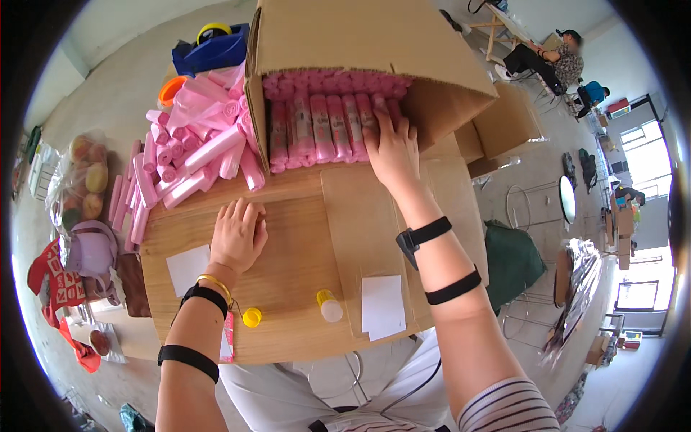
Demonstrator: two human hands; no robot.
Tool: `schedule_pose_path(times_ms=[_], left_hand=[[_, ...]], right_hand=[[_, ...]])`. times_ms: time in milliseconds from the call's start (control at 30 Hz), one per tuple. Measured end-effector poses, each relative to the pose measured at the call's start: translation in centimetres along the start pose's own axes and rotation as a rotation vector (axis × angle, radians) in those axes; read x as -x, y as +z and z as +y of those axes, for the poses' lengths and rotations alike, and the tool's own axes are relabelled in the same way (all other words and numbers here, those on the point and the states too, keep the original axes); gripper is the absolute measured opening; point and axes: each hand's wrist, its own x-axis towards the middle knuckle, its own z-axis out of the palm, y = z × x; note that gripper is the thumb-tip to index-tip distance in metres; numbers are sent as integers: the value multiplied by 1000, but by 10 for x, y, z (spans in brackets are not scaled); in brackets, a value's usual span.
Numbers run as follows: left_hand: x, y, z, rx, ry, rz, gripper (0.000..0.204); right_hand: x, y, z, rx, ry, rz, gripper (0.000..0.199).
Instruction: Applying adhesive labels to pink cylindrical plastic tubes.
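A cardboard box [353, 43] lies with its opening toward me, filled with rows of pink plastic-film rolls [319, 126]. My right hand [394, 151] reaches into the opening at the right end of the front row. Its fingers are spread and rest on the end rolls; part of those rolls is hidden beneath them. My left hand [239, 234] lies on the wooden table [288, 252], empty, its fingers loosely bent and apart. Left of the box, beyond that hand, is a heap of loose pink rolls [205, 155].
A blue tape dispenser [216, 52] and an orange ring [171, 91] are behind the heap. Nearer me are a yellow-and-white glue stick [330, 306], a yellow cap [252, 317] and white paper slips [383, 306]. Flat cardboard [353, 237] covers the table's right part. Other people sit far right.
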Motion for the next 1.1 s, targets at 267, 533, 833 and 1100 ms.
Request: schedule_pose_path(times_ms=[267, 533, 833, 1100], left_hand=[[0, -2, -2, -1, 11, -3, 19], [2, 1, -3, 5, 6, -14, 19], [-1, -3, 1, -37, 5, 3, 17], [-1, -3, -1, 4, 10, -17, 20]], right_hand=[[-10, -6, 0, 54, 90, -167, 53], [-18, -23, 8, -151, 82, -177, 51], [-128, -43, 1, -89, -132, 134, 38], [-179, -14, -15, -59, -141, 121, 38]])
